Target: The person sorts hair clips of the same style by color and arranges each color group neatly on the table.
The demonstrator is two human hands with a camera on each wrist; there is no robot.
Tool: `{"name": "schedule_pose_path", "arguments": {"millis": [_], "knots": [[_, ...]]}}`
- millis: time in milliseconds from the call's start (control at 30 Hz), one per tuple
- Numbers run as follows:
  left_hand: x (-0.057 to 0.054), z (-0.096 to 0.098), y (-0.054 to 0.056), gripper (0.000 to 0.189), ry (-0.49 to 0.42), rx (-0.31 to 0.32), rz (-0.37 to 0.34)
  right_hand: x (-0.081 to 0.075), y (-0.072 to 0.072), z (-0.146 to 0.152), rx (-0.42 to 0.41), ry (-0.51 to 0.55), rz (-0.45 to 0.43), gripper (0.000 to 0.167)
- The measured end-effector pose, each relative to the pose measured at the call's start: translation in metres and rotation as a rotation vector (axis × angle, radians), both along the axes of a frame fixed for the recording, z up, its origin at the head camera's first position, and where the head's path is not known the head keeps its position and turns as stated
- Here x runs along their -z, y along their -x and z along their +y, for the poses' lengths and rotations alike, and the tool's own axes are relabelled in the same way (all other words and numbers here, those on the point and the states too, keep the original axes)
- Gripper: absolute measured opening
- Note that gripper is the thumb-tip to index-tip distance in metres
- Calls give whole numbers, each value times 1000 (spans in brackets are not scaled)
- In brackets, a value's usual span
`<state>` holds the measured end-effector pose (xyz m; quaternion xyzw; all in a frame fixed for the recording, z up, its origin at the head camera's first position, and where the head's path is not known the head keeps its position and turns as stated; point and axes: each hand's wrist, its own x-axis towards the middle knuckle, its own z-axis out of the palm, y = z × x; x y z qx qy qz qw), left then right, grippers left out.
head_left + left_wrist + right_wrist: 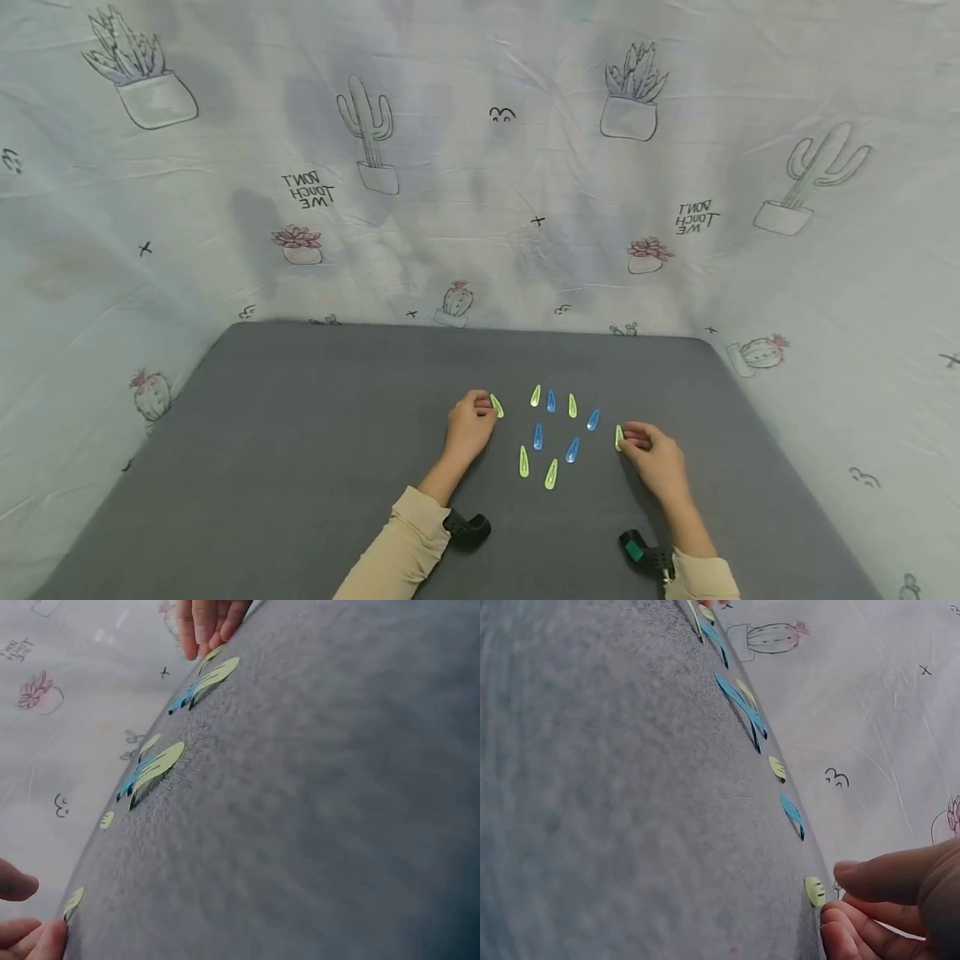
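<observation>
Several snap hair clips lie spread on the grey table, some yellow-green and some blue. My left hand point(469, 425) is at the left end of the group, its fingertips right at a yellow-green clip point(497, 406). In the left wrist view that clip point(73, 901) lies by the fingers, with the thumb point(16, 883) held apart. On the right side, my right hand point(658, 467) has its fingertips beside another yellow-green clip point(619, 437). The right wrist view shows this clip point(815, 892) just off the parted thumb and fingers. Between the hands are a blue clip point(537, 436) and others.
The grey tabletop point(262, 467) reaches back to a pale cloth wall point(465, 233) printed with cacti. Each forearm wears a black wrist device, one at the left sleeve point(468, 531) and one at the right point(645, 552). Two yellow-green clips point(551, 474) lie nearest the front.
</observation>
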<state>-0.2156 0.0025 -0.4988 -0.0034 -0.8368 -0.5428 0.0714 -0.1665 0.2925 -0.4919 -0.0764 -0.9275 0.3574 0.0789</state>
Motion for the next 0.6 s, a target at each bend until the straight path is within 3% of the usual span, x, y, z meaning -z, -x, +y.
{"name": "schedule_pose_path", "arguments": {"millis": [133,233,600], "knots": [[2,8,7,27,51,-107,34,2,4,0,23,2,0,34],[0,11,10,23,104,-149,39,3,6,-1,32,1,-5,35],[-2,11,19,23,235,-134,-11,2,12,-7,75,-7,-5,31]]}}
